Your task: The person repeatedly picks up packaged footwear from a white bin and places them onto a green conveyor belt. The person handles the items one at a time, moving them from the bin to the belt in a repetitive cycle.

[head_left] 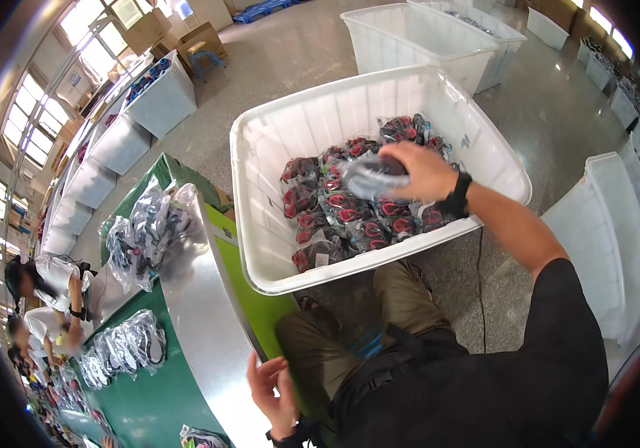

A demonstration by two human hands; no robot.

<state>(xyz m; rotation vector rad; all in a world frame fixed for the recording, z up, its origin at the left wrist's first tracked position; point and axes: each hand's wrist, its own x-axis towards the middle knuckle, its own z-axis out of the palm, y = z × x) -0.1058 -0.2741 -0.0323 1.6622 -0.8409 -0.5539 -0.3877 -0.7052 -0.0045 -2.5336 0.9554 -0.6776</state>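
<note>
My right hand (424,173) reaches over a large white plastic tub (249,216) and grips a clear plastic bag (374,178) with something dark in it, likely footwear. Motion blurs the bag. Beneath it, rows of black-and-red bagged shoes (346,207) cover part of the tub's floor. My left hand (271,388) is empty, its fingers apart and slightly bent, beside the edge of a metal worktop (193,313) at the lower left.
More clear-bagged footwear lies heaped (148,231) on the worktop's far end and in a row on a green conveyor belt (171,388). People (47,313) sit along the belt's far side. Other white tubs (417,41) stand ahead and at right (596,246). A black cable (482,291) crosses the floor.
</note>
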